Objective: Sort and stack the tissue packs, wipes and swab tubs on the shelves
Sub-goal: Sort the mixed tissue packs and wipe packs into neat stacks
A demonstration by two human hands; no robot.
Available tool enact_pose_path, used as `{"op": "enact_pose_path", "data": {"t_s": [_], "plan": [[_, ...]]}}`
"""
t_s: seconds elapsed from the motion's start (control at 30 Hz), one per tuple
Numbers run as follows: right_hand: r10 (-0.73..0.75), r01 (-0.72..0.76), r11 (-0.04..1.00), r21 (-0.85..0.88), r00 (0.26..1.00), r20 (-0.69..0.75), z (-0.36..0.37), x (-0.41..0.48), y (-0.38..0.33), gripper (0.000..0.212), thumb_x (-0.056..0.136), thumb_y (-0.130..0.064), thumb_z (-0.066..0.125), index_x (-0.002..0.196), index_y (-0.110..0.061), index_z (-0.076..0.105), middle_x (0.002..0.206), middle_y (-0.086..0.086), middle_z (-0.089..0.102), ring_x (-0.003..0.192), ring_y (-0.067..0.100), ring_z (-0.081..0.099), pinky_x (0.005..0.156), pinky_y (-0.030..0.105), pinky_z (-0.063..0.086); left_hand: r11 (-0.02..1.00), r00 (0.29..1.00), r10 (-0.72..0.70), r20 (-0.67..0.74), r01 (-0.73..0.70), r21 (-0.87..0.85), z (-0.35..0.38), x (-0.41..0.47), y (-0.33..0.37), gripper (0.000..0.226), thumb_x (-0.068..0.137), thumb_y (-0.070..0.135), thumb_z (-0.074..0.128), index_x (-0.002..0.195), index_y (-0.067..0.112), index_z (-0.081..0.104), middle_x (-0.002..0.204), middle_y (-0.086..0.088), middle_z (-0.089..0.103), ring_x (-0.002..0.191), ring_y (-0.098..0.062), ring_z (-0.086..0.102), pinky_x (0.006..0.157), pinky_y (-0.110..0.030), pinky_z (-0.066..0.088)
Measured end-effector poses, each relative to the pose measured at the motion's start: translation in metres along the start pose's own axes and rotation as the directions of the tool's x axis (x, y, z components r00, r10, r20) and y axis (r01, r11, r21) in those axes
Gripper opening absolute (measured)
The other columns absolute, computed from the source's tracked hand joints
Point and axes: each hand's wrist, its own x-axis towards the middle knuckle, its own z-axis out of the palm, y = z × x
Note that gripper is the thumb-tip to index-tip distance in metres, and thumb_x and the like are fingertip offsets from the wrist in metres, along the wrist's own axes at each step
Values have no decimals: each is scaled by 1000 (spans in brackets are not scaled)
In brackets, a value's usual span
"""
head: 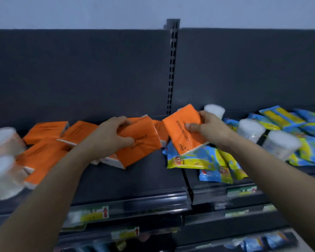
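My left hand (109, 135) grips an orange tissue pack (140, 148) near the middle of the top shelf. My right hand (209, 128) holds a second orange tissue pack (180, 128), tilted up above the blue and yellow wipes packs (191, 159). More orange tissue packs (44, 140) lie loose on the left half of the shelf. White swab tubs (3, 140) lie at the far left, and others (250, 129) stand among the wipes on the right.
The dark shelf (127, 180) has a slotted upright post (172, 70) at the back between its two bays. Price labels (96, 213) run along the front rail. A lower shelf holds blue packs (256, 242) at the bottom right.
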Motion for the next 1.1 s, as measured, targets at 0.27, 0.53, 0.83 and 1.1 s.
{"op": "enact_pose_path", "data": {"t_s": [0.27,0.53,0.83,1.1], "plan": [[-73,75,997,0,969,-237,-153,-21,51,30,80,-15,72,106,-16,58,93,1,66,79,13,63,73,26,51,985,988,155,23,-152,-85,93,59,128,41,66,52,71,99,34,56,96,6,67,89,-14,64,80,-36,51],[-33,33,999,-6,922,-385,-308,-32,119,37,77,-7,72,111,-14,59,93,4,65,79,18,61,71,30,50,959,961,275,-6,-275,-70,200,108,257,28,81,43,65,102,31,53,88,6,64,79,-15,62,66,-32,48],[7,-10,1000,-7,904,-427,-395,-9,173,40,78,-8,72,114,-18,58,98,8,67,84,24,63,78,37,51,939,941,332,70,-322,-122,269,175,327,27,83,25,66,104,25,49,91,9,60,80,-9,59,66,-26,46],[10,-80,991,-110,848,-530,-469,31,196,40,73,-7,72,107,-24,60,95,6,65,82,23,62,83,43,52,923,920,375,118,-358,-142,311,246,369,30,84,20,64,111,22,50,99,2,60,83,-12,59,66,-26,45]]}}
